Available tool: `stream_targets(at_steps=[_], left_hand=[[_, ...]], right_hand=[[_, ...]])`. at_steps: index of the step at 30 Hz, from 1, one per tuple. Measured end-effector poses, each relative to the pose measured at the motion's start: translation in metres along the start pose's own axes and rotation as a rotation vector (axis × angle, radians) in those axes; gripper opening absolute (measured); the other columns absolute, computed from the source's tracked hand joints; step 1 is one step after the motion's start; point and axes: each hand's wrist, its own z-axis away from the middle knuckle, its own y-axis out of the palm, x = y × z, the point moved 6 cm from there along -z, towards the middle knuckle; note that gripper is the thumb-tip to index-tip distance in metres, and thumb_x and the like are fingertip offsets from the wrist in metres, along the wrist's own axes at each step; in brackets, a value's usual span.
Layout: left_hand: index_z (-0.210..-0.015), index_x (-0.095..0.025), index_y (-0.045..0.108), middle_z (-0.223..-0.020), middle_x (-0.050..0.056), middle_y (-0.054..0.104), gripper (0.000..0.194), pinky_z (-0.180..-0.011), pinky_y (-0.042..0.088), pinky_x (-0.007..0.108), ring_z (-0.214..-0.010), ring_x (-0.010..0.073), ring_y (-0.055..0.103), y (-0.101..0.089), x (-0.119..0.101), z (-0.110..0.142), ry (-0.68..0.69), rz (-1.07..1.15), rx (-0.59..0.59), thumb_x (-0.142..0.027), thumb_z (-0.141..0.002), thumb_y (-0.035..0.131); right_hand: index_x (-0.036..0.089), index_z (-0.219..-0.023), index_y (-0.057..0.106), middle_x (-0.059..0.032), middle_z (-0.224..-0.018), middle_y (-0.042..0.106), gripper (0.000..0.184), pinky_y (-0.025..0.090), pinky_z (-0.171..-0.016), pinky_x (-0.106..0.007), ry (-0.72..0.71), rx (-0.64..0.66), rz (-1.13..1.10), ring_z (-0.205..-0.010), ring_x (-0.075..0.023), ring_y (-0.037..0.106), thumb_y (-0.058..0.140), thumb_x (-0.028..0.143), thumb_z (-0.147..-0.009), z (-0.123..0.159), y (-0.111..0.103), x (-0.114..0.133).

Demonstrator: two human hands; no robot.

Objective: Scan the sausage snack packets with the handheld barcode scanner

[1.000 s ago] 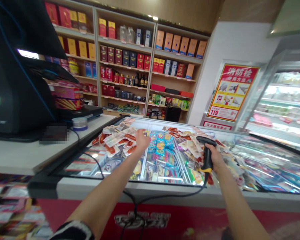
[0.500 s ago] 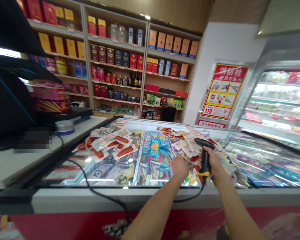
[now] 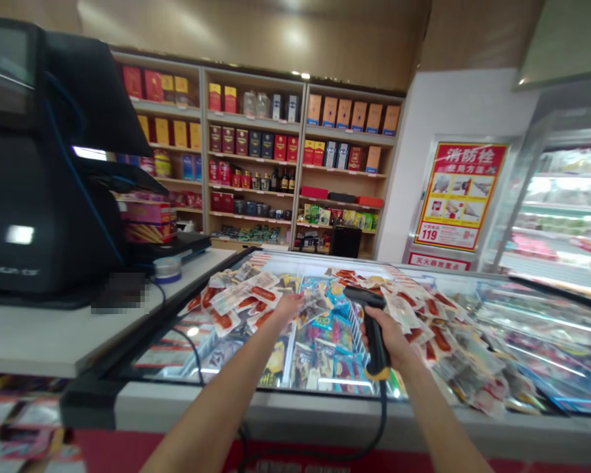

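Observation:
My right hand (image 3: 389, 338) is wrapped round the grip of a black barcode scanner (image 3: 375, 335) with a yellow base, held above the glass top of a chest freezer. Its head points left. My left hand (image 3: 291, 306) pinches a clear snack packet (image 3: 314, 307) with dark contents, in front of the scanner head. Left of that hand lies a pile of vacuum packs of reddish meat sticks (image 3: 263, 293). A larger pile of similar packs (image 3: 440, 338) spreads to the right of the scanner.
A black checkout terminal (image 3: 54, 197) and a roll of tape (image 3: 168, 269) stand on the white counter (image 3: 44, 338) at left. The scanner's cable (image 3: 381, 420) loops over the freezer's front edge (image 3: 320, 410). Shelves (image 3: 256, 119) of boxed goods line the back wall.
My left hand has moved from the right pile leftward, now with a packet in it. The scanner has shifted left in my right hand. The view has turned left and tilted up slightly.

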Motion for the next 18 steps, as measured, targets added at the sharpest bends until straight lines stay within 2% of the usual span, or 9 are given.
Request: stream_targets(at_steps=[3,7,12,18], left_hand=[[-0.105,-0.016,0.048,-0.106,0.007,0.050,0.029,-0.074,0.043,0.036,-0.089,0.0161,0.051,-0.042,0.001,-0.002,0.030,0.083,-0.053,-0.028,-0.079,0.043],[-0.103,-0.017,0.049,-0.106,0.007,0.050,0.027,-0.075,0.043,0.035,-0.089,0.0157,0.051,-0.072,0.005,-0.006,0.077,0.150,-0.090,-0.028,-0.079,0.042],[-0.103,-0.016,0.049,-0.105,0.007,0.051,0.028,-0.074,0.043,0.035,-0.088,0.0154,0.051,-0.086,0.009,-0.009,0.116,0.142,-0.133,-0.028,-0.079,0.043],[-0.104,-0.015,0.049,-0.105,0.007,0.051,0.029,-0.074,0.043,0.036,-0.088,0.0158,0.051,-0.093,0.006,-0.014,0.209,0.141,-0.207,-0.028,-0.079,0.043]], right_hand=[[0.015,-0.066,0.051,0.0025,-0.043,0.051,0.028,0.036,-0.030,-0.020,-0.007,0.087,0.052,-0.034,-0.0091,0.045,0.049,0.043,-0.067,0.000,0.036,-0.003],[0.016,-0.063,0.050,0.0022,-0.042,0.051,0.028,0.035,-0.030,-0.020,-0.010,0.158,0.066,-0.033,-0.0086,0.044,0.047,0.043,-0.068,-0.001,0.067,-0.005],[0.015,-0.068,0.051,0.0027,-0.042,0.050,0.028,0.034,-0.030,-0.019,-0.026,0.205,0.119,-0.033,-0.0088,0.044,0.047,0.043,-0.068,-0.001,0.082,-0.006],[0.015,-0.069,0.050,0.0029,-0.043,0.051,0.028,0.035,-0.030,-0.020,-0.020,0.216,0.153,-0.033,-0.0089,0.044,0.048,0.043,-0.067,-0.001,0.084,-0.006]])
